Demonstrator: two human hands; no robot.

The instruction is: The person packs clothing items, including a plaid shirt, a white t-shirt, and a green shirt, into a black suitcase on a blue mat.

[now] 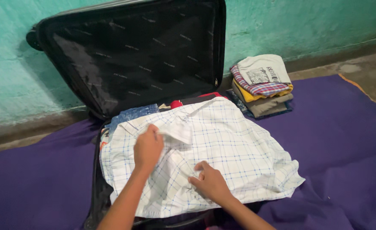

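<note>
Left hand [147,147] pinches white checked shirt [222,149] at collar (over open suitcase [132,55]); right hand [209,183] grips its front.

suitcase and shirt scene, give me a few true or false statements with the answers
1. The white checked shirt lies spread over the open suitcase. True.
2. Both hands rest on the shirt. True: the left hand is near the collar and the right hand is lower down.
3. The suitcase lid is shut. False: it stands open, leaning against the green wall.
4. The stack of folded clothes sits inside the suitcase. False: it sits beside the suitcase on the purple mat.
5. The mat under the suitcase is red. False: it is purple.
</note>
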